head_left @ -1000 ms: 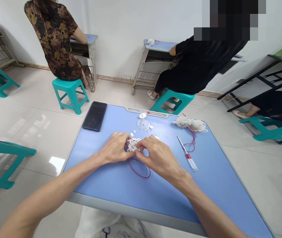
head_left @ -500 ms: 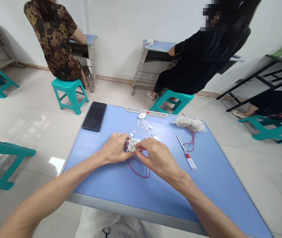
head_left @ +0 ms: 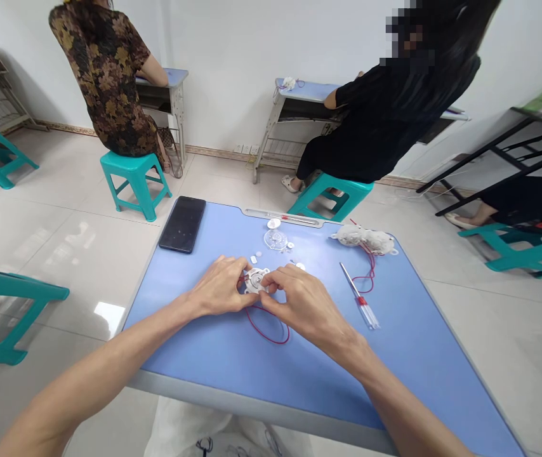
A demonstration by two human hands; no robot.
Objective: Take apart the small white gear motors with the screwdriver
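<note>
The left hand (head_left: 223, 285) is partly closed, thumb and fingers bent round the left side of a small white case (head_left: 254, 281), holding it at the middle of the blue desk (head_left: 233, 371). The right hand (head_left: 302, 295) meets it from the other side, thumb and fingertips drawn nearly together on the case's right part; whether they pinch a loose piece there I cannot tell. A red wire (head_left: 271, 341) loops below the case toward the near edge. The step in hand appears to be close fingertip work on the inside of the case, which looks open on top. The next move seems to call for a steady left hold and light, exact pressure from the right. Toward the far edge lie a clear round cover (head_left: 275, 239) and a white cap (head_left: 273, 223), both within reach. A screwdriver (head_left: 360, 297) lies toward the right edge, two joined white cases (head_left: 365, 238) sit near the far right corner, and a phone (head_left: 183, 224) rests by the far left corner.
</note>
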